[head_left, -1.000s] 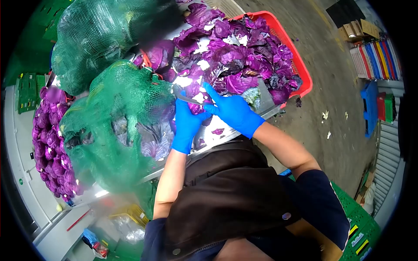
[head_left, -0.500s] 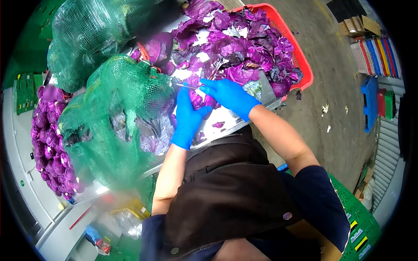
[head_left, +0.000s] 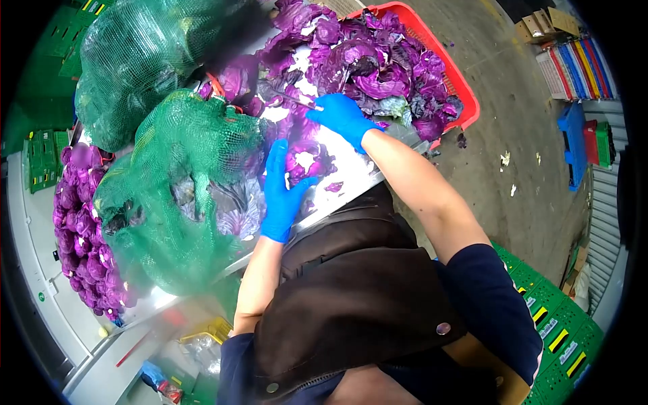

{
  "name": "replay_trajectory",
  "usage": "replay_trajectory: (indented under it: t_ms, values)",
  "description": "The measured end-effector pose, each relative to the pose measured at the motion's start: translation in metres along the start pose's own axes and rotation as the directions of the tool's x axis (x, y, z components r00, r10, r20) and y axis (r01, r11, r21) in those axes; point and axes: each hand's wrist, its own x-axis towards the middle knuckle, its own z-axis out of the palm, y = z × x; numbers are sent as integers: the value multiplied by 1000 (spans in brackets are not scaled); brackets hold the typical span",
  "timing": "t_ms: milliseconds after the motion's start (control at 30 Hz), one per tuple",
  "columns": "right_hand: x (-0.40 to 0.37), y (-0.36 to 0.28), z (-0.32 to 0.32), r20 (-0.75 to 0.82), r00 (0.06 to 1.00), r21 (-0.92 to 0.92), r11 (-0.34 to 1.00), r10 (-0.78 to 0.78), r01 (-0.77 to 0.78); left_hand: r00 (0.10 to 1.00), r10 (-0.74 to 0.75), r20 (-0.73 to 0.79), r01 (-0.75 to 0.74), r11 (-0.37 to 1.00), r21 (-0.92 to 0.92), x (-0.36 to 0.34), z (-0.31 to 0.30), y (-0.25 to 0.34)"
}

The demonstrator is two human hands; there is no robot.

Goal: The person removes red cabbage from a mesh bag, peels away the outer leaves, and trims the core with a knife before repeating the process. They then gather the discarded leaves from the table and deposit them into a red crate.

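My left hand (head_left: 283,196), in a blue glove, has its fingers apart beside a red cabbage head (head_left: 307,162) with a pale cut patch, on the metal table (head_left: 351,177). Just beyond it, my right hand (head_left: 343,119), gloved in blue too, is closed around a knife (head_left: 294,100) whose thin blade points left over the cabbage. Loose purple leaves (head_left: 378,71) are heaped beyond my right hand. Left of my left hand lies an open green net bag (head_left: 182,145) with cabbages inside.
A red crate (head_left: 466,84) holds leaves at the table's far right. Another full green net (head_left: 148,61) lies at the back left, and a sack of purple cabbages (head_left: 84,229) stands at the far left. Green crates (head_left: 557,324) are stacked at the lower right.
My right hand has moved up and away from my left hand with the knife. My left hand has shifted slightly left and down, and more of the cabbage between them shows.
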Motion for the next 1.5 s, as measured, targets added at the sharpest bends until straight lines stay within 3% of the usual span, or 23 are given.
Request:
replay_trajectory:
  t_ms: [100, 200, 233, 333, 400, 533, 633, 667, 767, 800, 867, 933, 967, 1000, 1067, 1100, 1133, 1200, 1300, 1367, 1400, 1433, 1500]
  values:
    - [0, 9, 10, -180, 984, -65, 998, -7, -5, 993, -94, -72, 78, 976, -206, -3, 4, 12]
    - [2, 21, -4, -170, 985, -26, 999, 42, -47, 967, -194, -164, 105, 893, -438, -4, -6, 15]
    - [-13, -1, -16, -269, 962, 55, 996, -49, 66, 960, -198, -196, 99, 900, -426, -3, -12, 15]
    - [-55, -72, -30, 42, 999, 90, 996, -32, 28, 960, -164, -226, 83, 940, -330, 9, -24, 19]
    - [-63, -76, -20, 21, 948, 7, 948, -319, 319, 969, -159, -189, 90, 941, -327, 17, -31, 22]
    - [-53, -79, -38, 311, 932, 192, 973, -184, 128, 982, -163, -101, 119, 932, -343, 19, -44, 24]
    - [-53, -77, -46, 290, 922, 130, 965, -256, 227, 986, -153, -62, 131, 952, -276, 21, -48, 20]
    - [-53, -78, -49, 293, 918, 121, 963, -266, 240, 970, -236, -60, 191, 888, -419, 22, -47, 22]
    - [-70, -54, -33, -117, 857, -12, 864, -501, 503, 891, -449, -67, 282, 662, -694, 24, -51, 21]
    - [-71, -51, -41, -102, 905, -7, 910, -412, 414, 913, -387, -126, 180, 662, -728, 23, -50, 5]
    - [-76, -48, -60, -64, 972, -5, 974, -228, 228, 890, -443, -107, 108, 433, -895, 19, -54, 13]
    - [-58, -32, -64, -163, 978, -196, 976, -128, 95, 838, -543, -51, 115, 267, -957, 20, -55, 8]
    - [-52, -20, -60, -242, 919, -363, 908, -310, 210, 813, -582, -18, 109, 183, -977, 24, -56, 7]
    - [-52, -37, -55, -414, 809, -239, 907, -418, 346, 837, -547, -4, 85, 138, -987, 24, -55, 18]
    - [-68, -85, -56, -169, 985, 295, 955, 31, 21, 867, -497, 31, 145, 194, -970, 27, -55, 32]
    - [-71, -96, -52, -88, 995, 493, 866, -42, 80, 888, -460, 23, 134, 209, -969, 32, -53, 41]
    - [-77, -110, -59, 121, 991, 659, 751, -56, -38, 889, -457, -30, 92, 243, -966, 45, -47, 53]
    - [-68, -91, -56, 454, 891, 724, 585, -4, -367, 955, -296, -25, 171, 616, -769, 47, -58, 65]
    - [-74, -91, -63, 157, 979, 849, 525, -132, -66, 959, -280, -31, 149, 596, -789, 48, -71, 96]
    - [-69, -91, -47, -191, 923, 747, 561, -335, 358, 951, -282, 125, 173, 150, -974, 40, -67, 70]
    - [-72, -92, -45, -231, 898, 677, 601, -375, 425, 944, -261, 203, 183, -99, -978, 33, -62, 58]
    - [-74, -93, -44, -271, 869, 599, 634, -414, 489, 889, -409, 204, 205, -41, -978, 35, -55, 53]
    - [-77, -91, -43, -291, 855, 493, 698, -430, 519, 867, -452, 209, 233, -4, -973, 37, -51, 43]
